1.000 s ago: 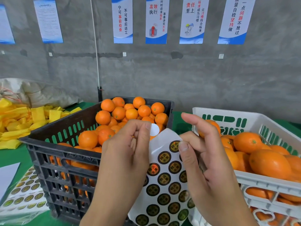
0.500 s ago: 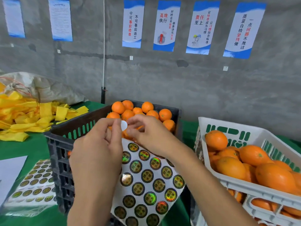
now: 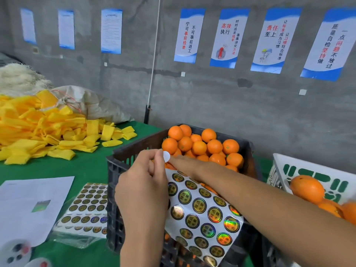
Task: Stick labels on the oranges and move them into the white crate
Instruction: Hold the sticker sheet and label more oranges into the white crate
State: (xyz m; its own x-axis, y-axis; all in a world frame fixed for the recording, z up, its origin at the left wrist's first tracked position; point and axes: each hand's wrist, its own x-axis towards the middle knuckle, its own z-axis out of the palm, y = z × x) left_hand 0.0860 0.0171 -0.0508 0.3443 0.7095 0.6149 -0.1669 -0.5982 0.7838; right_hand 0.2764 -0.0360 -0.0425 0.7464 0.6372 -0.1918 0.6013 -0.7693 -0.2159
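Observation:
My left hand (image 3: 142,191) grips a label sheet (image 3: 204,209) of round gold stickers in front of the black crate (image 3: 249,151). A peeled label (image 3: 166,156), white back showing, sticks up at its fingertips. My right hand (image 3: 183,163) reaches across the sheet and lies low over the oranges (image 3: 200,147) heaped in the black crate; its fingers are hidden behind my left hand. The white crate (image 3: 316,170) stands at the right with several oranges (image 3: 306,187) in it.
A pile of yellow foam sleeves (image 3: 38,132) and a sack (image 3: 92,103) lie at the back left of the green table (image 3: 84,166). A white paper (image 3: 32,207) and a bagged pack of label sheets (image 3: 86,207) lie left of the black crate. A concrete wall is behind.
My right hand moved from beside the white crate to the left, across the sheet and down onto the oranges in the black crate. My left hand kept the sheet and the peeled label.

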